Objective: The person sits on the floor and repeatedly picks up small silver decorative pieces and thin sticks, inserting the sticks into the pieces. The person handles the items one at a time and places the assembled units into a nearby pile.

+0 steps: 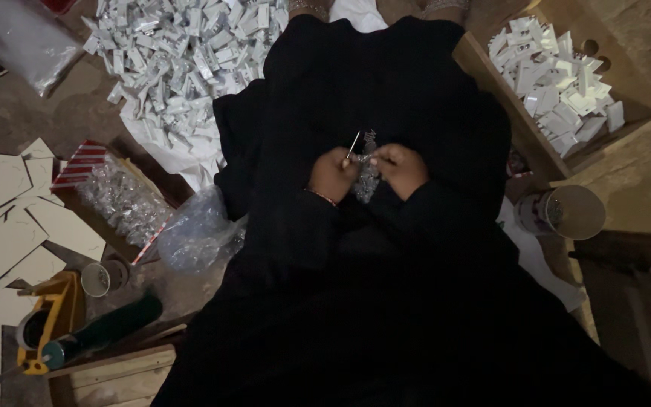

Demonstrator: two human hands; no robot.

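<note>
A: Left to right, quick. Far left?

B: Flat pale cardboard sheets (5,218) spread on the floor (24,113), a yellow tape dispenser (50,316) below them. Then a clear plastic bag of small shiny pieces (122,200), and above it a big heap of small white folded cartons (182,53).

A: Hands?

B: Both at the lap, over black cloth (386,98). Left hand (331,175) pinched narrow on a thin silvery needle-like tool (353,145). Right hand (401,169) closed on a small glittery silver beaded piece (367,177).

A: The relation?

B: The piece sits between the two hands, touching both; it lies just right of the left hand. The tool's long axis runs up and slightly right, tip away from the body, just beside the top of the piece. Right hand has more of the piece; left is nearer the tool.

A: Right side?

B: A wooden tray (491,75) holding more white cartons (559,83), then a clear plastic cup lying on its side (563,212).

A: Surface, room?

B: No bench: person sits on a bare floor. Dim light, cluttered.
</note>
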